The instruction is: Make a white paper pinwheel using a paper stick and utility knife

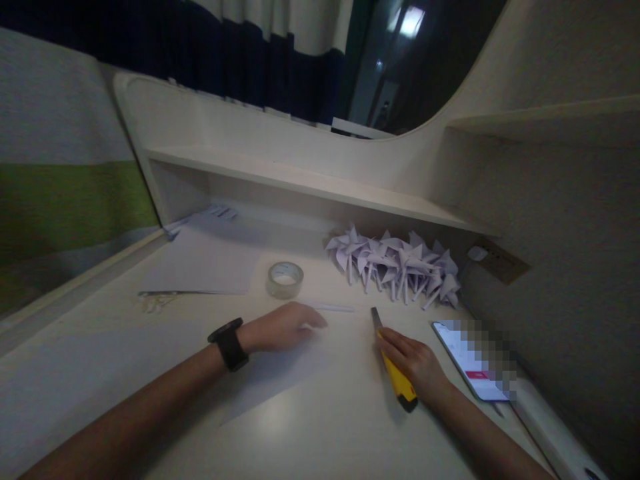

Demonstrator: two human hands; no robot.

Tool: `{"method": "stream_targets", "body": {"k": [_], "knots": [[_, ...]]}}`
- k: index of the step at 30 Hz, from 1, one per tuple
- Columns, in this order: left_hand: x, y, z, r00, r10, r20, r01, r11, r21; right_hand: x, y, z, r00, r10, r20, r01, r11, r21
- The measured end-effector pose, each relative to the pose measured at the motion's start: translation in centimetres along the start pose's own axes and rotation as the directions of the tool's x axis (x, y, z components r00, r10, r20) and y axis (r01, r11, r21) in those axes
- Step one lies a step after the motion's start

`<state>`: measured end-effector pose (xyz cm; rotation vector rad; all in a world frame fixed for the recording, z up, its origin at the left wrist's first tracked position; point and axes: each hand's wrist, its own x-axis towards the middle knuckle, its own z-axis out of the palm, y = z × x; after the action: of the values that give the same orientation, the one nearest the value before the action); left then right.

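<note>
Yellow plastic marks the utility knife (395,373) under our right hand (417,365), lying on the pale desk (310,433) with its dark blade (376,318) pushed out and pointing away from us. Our fingers (395,341) close over the handle from above, grasping it against the desk rather than lifting it.

From the head view, our left hand (283,327), a black watch (229,343) on its wrist, lies palm down with the fingers released and spread flat on a sheet of white paper (280,383). Just past its fingertips lies a thin white rolled stick (333,308), its near end close to the blade tip. A roll of clear tape (285,279) stands just beyond the left hand, and scissors (167,295) lie well to the left at the edge of another sheet. A heap of folded paper pinwheels (400,263) sits against the back under the shelf (310,180). A phone (467,360) with its screen lit lies just beside the right hand.

We judge the main risk to be the exposed blade: the left fingertips are near its path, and a slip on the smooth paper could bring it across them. The dim light makes the edge hard to see. The phone is also close enough for the knife handle or wrist to knock it.
</note>
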<state>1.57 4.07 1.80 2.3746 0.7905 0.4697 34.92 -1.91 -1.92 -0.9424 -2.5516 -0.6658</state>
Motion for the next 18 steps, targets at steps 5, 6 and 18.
{"method": "stream_targets", "body": {"k": [5, 6, 18], "knots": [[-4.0, 0.9, -0.1, 0.969, -0.184, -0.164, 0.219, 0.947, 0.235, -0.7, 0.2, 0.6, 0.998, 0.045, 0.038, -0.045, 0.999, -0.010], [-4.9, 1.2, 0.1, 0.959, -0.230, -0.166, 0.267, 0.929, 0.256, -0.8, 0.2, 0.7, 0.997, 0.053, 0.047, -0.053, 0.999, -0.011], [-8.2, 2.4, 2.7, 0.921, -0.374, -0.108, 0.384, 0.920, 0.085, 0.3, -1.2, -0.2, 0.988, 0.130, -0.088, -0.128, 0.991, 0.023]]}}
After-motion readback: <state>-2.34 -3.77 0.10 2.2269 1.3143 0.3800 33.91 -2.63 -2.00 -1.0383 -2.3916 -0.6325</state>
